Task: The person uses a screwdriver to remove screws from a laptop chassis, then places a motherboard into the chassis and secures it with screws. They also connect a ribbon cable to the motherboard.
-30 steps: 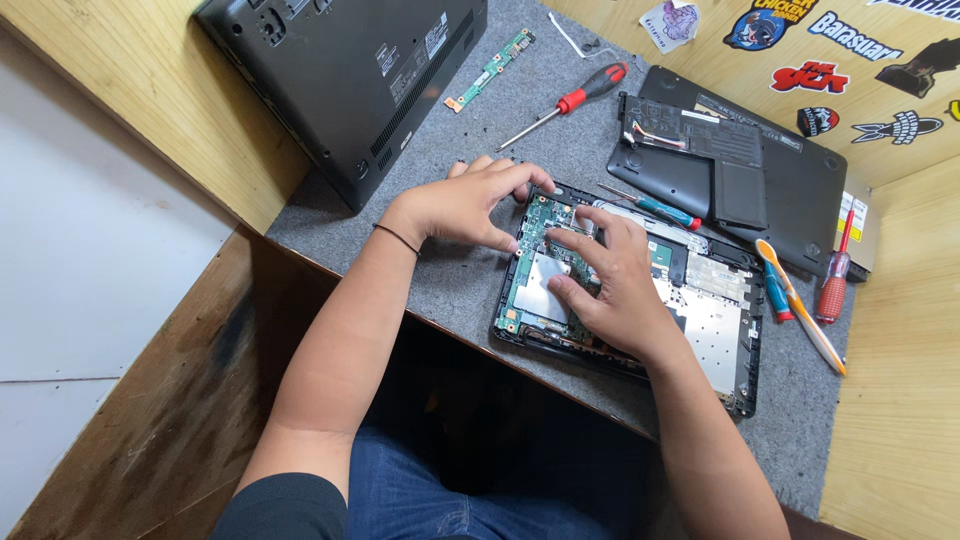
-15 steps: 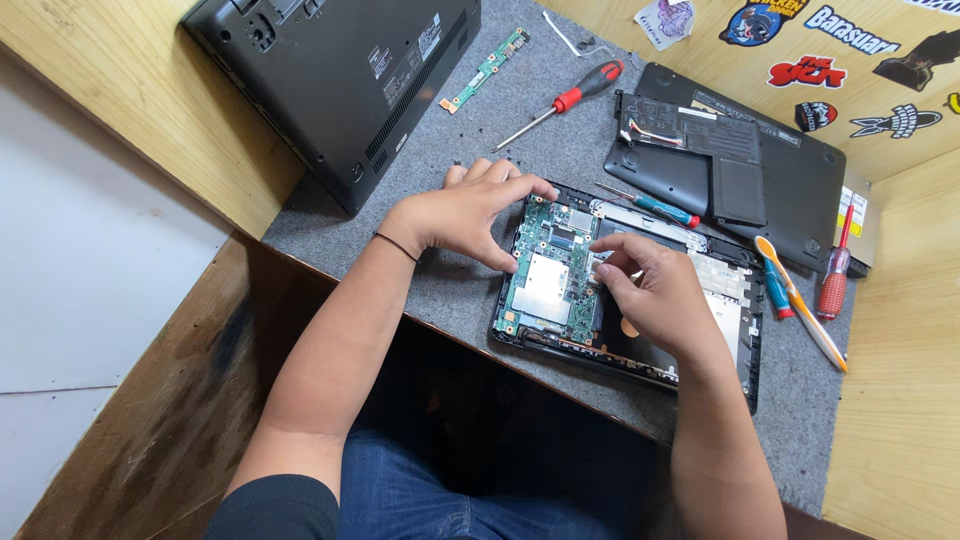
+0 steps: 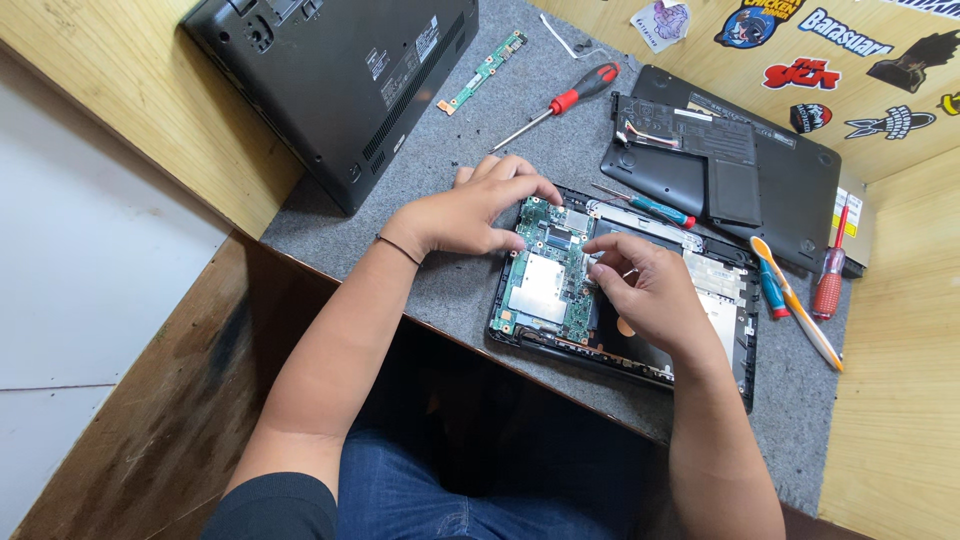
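Observation:
An opened small laptop base (image 3: 740,380) lies on the grey felt mat, with a green motherboard (image 3: 545,285) seated in its left half. My left hand (image 3: 470,212) rests on the base's upper left corner, fingertips on the top edge of the board. My right hand (image 3: 650,290) lies over the middle of the base, its thumb and forefinger pinched at the board's right edge. What the fingers pinch is too small to tell.
A closed black laptop (image 3: 340,70) lies upside down at the back left. A removed black bottom cover (image 3: 730,165) sits at the back right. A red-handled screwdriver (image 3: 570,98), a small green board (image 3: 482,72), a blue screwdriver (image 3: 655,207) and several tools at right (image 3: 800,300) lie around.
My right hand has slid from on top of the green board to its right edge, uncovering the board. My left hand has stayed at the upper left corner.

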